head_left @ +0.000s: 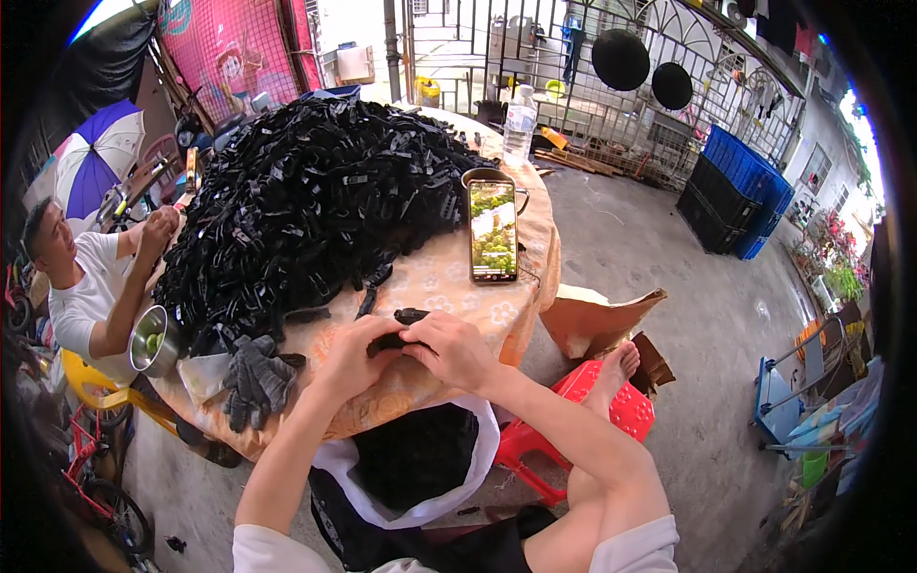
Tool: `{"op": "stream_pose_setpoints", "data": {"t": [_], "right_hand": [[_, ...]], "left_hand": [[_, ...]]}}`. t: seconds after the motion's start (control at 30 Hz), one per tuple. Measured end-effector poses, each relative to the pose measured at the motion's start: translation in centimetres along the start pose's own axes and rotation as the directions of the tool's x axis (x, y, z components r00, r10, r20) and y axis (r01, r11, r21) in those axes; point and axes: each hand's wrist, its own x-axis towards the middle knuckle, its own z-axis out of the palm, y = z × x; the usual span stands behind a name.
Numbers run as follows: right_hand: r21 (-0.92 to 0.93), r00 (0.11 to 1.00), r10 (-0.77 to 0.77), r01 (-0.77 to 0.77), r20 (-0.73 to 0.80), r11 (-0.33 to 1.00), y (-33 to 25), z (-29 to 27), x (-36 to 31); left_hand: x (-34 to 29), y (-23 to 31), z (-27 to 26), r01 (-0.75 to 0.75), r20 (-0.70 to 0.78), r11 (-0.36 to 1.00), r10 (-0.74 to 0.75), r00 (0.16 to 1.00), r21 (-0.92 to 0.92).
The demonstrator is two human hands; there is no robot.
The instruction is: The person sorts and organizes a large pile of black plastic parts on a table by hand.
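Note:
Over the near edge of the round table, my left hand (355,357) and my right hand (451,350) are close together, fingers closed around a small black strap-like piece (411,315). Its exact kind is partly hidden by my fingers. Beyond them rises a large heap of similar black pieces (315,181), with a few loose ones lying at its near side. Below my hands, a white sack (485,435) with its mouth wide apart has dark contents. Grey knitted gloves (258,380) lie on the table left of my left hand.
A lit phone (493,234) stands upright against a mug, with a water bottle (520,124) behind. A metal bowl (168,355) sits at the table's left, near a seated co-worker (81,286). My bare foot rests on a red stool (573,387) beside torn cardboard (602,320).

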Motion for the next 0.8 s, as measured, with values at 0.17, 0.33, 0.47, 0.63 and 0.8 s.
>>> {"op": "stream_pose_setpoints", "data": {"t": [0.17, 0.33, 0.47, 0.63, 0.8], "right_hand": [[-0.010, 1.000, -0.007, 0.007, 0.023, 1.000, 0.10, -0.04, -0.14], [-0.037, 0.999, -0.001, 0.003, 0.047, 0.999, -0.14, -0.39, -0.06], [-0.104, 0.992, -0.097, 0.106, 0.086, 0.989, -0.01, -0.49, 0.29], [-0.146, 0.975, -0.197, 0.210, 0.101, 0.967, 0.01, -0.66, 0.32], [-0.181, 0.964, -0.239, 0.258, 0.118, 0.949, 0.29, -0.44, 0.20]], "left_hand": [[0.04, -0.37, 0.04, -0.049, -0.013, 0.991, 0.048, 0.999, -0.121], [-0.06, -0.79, 0.18, 0.068, -0.036, 0.968, -0.079, 0.996, -0.241], [0.18, -0.87, -0.27, 0.006, -0.027, 0.990, -0.010, 1.000, -0.141], [0.16, -0.82, -0.47, 0.050, 0.009, 0.983, -0.049, 0.999, -0.174], [0.07, -0.23, -0.41, 0.071, 0.014, 0.990, -0.070, 0.997, -0.124]]}}
